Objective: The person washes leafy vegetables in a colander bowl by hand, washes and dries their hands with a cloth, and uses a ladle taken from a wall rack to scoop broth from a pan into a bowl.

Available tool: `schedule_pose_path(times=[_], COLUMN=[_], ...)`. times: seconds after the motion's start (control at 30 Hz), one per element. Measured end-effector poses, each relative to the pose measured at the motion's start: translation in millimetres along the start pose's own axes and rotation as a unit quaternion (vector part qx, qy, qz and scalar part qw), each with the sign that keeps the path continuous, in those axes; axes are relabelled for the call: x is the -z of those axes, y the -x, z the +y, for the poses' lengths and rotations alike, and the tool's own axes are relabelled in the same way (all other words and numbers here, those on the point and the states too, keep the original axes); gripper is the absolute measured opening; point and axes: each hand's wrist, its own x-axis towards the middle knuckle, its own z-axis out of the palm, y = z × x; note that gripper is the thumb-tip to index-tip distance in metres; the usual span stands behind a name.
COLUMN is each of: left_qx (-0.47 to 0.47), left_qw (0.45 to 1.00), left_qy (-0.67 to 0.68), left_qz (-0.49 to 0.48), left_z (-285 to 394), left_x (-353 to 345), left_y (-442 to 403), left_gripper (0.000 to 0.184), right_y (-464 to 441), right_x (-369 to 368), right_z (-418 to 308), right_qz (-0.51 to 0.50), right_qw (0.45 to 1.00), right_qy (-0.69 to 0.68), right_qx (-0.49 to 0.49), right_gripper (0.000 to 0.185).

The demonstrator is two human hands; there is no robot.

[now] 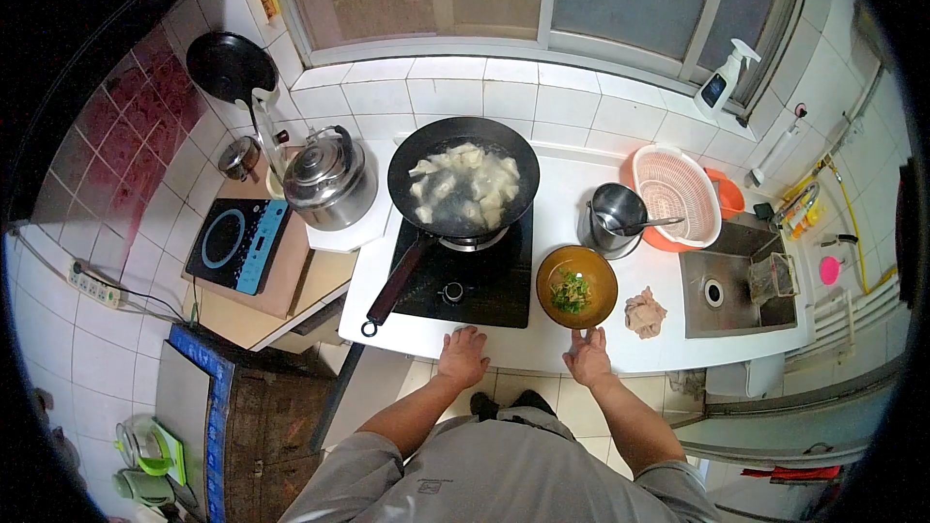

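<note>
Left hand (464, 358): flat at the front edge of the tabletop (484, 349), below the cooktop (455, 295), fingers loosely spread, nothing in grip. Right hand (587, 360): at the same edge, fingers slightly bent and apart, likewise empty; fingertips just beside the rim of the amber bowl (604, 303), contact not certain.

Wok (397, 179): upright on the cooktop, towards the window side, with pale dumplings (465, 184) in bubbling water. Long handle (392, 286) angled to the left, end close to the front edge. Flame hidden; heat level not readable.

Chopped greens (571, 292) inside the amber bowl. Behind the bowl, a metal pot (587, 232) with a ladle (651, 225) leaning out towards the colander (705, 191). Crumpled cloth (644, 314) between bowl and sink (741, 324). Kettle (329, 205) to the left of the wok, near its rim.

Hazards, by judgement: foremost, a scald from a swinging or tipping wok, likely through a sleeve or forearm catching the protruding handle. Possible boil-over onto the cooktop under excessive heat. Possible sticking or splitting of dumplings through crowding or rough stirring. Risk of spilled greens from a careless push of the right hand against the bowl. Lesser concern: ladle knocked out of the pot by a reach towards the colander. Also possible, steam burns from leaning over the wok.
</note>
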Motion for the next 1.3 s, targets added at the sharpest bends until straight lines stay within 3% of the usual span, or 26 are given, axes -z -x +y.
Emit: schedule_pose_path(times=[0.47,1.3], left_qx=[-0.008,0.000], left_qw=[1.000,1.000], left_qy=[0.016,0.019], left_qz=[0.007,-0.012], left_z=[-3,-2], left_x=[-2,-2], left_y=[0,-2], left_gripper=[0.053,0.053], right_y=[-4,-2], right_x=[-17,-13], right_z=[7,6], right_qz=[0.026,0.031], right_qw=[0.998,0.999], right_qy=[0.048,0.011], right_qx=[0.016,0.014], right_gripper=[0.075,0.072])
